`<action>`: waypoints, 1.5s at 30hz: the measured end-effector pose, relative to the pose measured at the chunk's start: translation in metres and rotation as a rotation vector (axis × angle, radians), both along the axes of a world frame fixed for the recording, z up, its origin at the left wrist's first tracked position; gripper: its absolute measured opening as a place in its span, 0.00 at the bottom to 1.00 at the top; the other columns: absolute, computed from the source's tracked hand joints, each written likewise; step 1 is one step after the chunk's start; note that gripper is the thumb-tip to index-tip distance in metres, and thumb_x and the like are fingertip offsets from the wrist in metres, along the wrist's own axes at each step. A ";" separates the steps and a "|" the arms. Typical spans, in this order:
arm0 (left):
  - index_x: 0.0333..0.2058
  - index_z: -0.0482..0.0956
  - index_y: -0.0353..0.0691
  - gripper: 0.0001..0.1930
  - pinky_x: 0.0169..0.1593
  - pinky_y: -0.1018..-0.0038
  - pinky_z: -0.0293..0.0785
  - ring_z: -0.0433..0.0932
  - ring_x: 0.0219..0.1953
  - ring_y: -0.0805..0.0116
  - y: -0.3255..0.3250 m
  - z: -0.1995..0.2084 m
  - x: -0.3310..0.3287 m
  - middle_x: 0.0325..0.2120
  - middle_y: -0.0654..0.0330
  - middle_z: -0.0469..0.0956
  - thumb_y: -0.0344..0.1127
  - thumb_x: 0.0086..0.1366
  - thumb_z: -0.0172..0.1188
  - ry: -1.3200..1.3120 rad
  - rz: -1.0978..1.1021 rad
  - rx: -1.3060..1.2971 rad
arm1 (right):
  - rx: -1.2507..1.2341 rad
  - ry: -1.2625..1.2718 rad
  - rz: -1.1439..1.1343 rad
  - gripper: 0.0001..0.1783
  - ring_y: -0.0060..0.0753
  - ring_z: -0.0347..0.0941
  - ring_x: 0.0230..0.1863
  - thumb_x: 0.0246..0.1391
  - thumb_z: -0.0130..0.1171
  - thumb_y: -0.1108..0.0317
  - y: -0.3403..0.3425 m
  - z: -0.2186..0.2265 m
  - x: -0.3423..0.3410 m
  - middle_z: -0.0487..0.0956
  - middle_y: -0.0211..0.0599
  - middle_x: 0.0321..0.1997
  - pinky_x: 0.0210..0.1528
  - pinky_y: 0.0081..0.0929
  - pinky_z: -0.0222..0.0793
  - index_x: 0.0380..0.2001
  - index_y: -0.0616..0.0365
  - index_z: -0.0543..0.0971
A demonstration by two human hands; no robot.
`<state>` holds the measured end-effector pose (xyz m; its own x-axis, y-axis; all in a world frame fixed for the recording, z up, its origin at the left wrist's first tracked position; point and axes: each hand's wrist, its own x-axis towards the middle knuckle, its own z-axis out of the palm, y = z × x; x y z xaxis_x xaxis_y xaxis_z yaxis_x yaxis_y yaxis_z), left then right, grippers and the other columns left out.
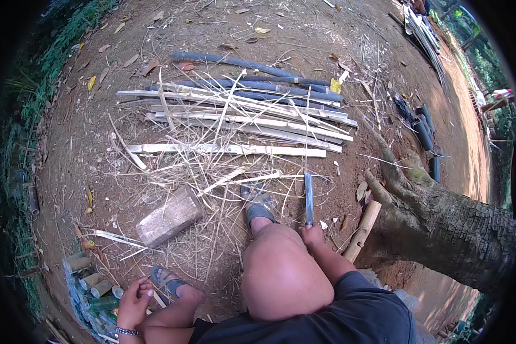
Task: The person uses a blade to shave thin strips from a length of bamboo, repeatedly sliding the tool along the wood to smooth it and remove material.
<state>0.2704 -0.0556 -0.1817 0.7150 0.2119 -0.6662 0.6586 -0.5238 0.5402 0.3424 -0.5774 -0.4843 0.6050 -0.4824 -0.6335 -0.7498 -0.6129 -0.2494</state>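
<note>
At five o'clock from the centre, beside the person's bare knee (286, 275), the right hand (311, 236) is closed firmly around the lower end of a long, straight, grey metal blade (309, 198), its grip hidden by the fingers. The blade points toward twelve o'clock, narrow and flat, with a thin pale fibre strip (307, 129) running on in line beyond its tip; whether the two touch is unclear.

Between seven and eight o'clock, the left hand (133, 304) hangs with loosely curled fingers above a grey strapped sandal (167, 281); whether its fingertips pinch anything cannot be told. A silvery chain-link bracelet (127, 331) circles that wrist.

Toward twelve o'clock lie flat, cream-coloured split bamboo lengths (258, 119), ridged at the joints, against smooth blue-grey round poles (235, 60). Curly, straw-like shavings (195, 163) tangle over the brown earth (86, 155) below them. At eight o'clock sits a squared, weathered wooden block (171, 217) with worn faces. At four o'clock, a smooth tan round stick (362, 232) slants near a rough-barked grey tree trunk (447, 229).
</note>
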 end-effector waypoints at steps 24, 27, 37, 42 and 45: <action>0.52 0.73 0.32 0.21 0.45 0.75 0.72 0.75 0.38 0.72 0.042 -0.044 -0.011 0.34 0.60 0.78 0.38 0.64 0.61 0.189 0.141 0.043 | -0.431 -0.152 0.869 0.20 0.40 0.62 0.65 0.59 0.47 0.68 0.094 0.021 0.351 0.70 0.37 0.59 0.60 0.46 0.61 0.56 0.50 0.69; 0.52 0.73 0.32 0.21 0.45 0.75 0.72 0.75 0.38 0.72 0.041 -0.046 -0.013 0.34 0.60 0.78 0.39 0.64 0.60 0.199 0.167 0.025 | -0.509 -0.129 0.857 0.20 0.41 0.62 0.65 0.59 0.47 0.68 0.092 0.015 0.345 0.69 0.38 0.60 0.60 0.45 0.61 0.56 0.49 0.69; 0.51 0.71 0.30 0.18 0.45 0.76 0.73 0.78 0.36 0.73 0.048 -0.050 -0.020 0.30 0.61 0.79 0.35 0.67 0.58 0.226 0.140 0.031 | -0.486 -0.179 0.825 0.17 0.44 0.58 0.66 0.61 0.44 0.67 0.097 0.016 0.351 0.69 0.38 0.60 0.63 0.49 0.56 0.53 0.50 0.71; 0.51 0.71 0.31 0.19 0.44 0.76 0.73 0.78 0.36 0.73 0.047 -0.052 -0.020 0.31 0.61 0.80 0.36 0.66 0.59 0.216 0.132 0.042 | -0.495 -0.224 0.837 0.17 0.45 0.61 0.63 0.59 0.43 0.69 0.095 0.015 0.345 0.72 0.38 0.56 0.61 0.49 0.58 0.51 0.49 0.73; 0.50 0.72 0.31 0.19 0.44 0.76 0.73 0.78 0.36 0.73 0.045 -0.050 -0.016 0.30 0.61 0.80 0.37 0.66 0.59 0.230 0.146 0.041 | -0.502 -0.195 0.907 0.17 0.44 0.63 0.62 0.59 0.42 0.69 0.092 0.003 0.334 0.74 0.38 0.53 0.61 0.51 0.57 0.50 0.49 0.74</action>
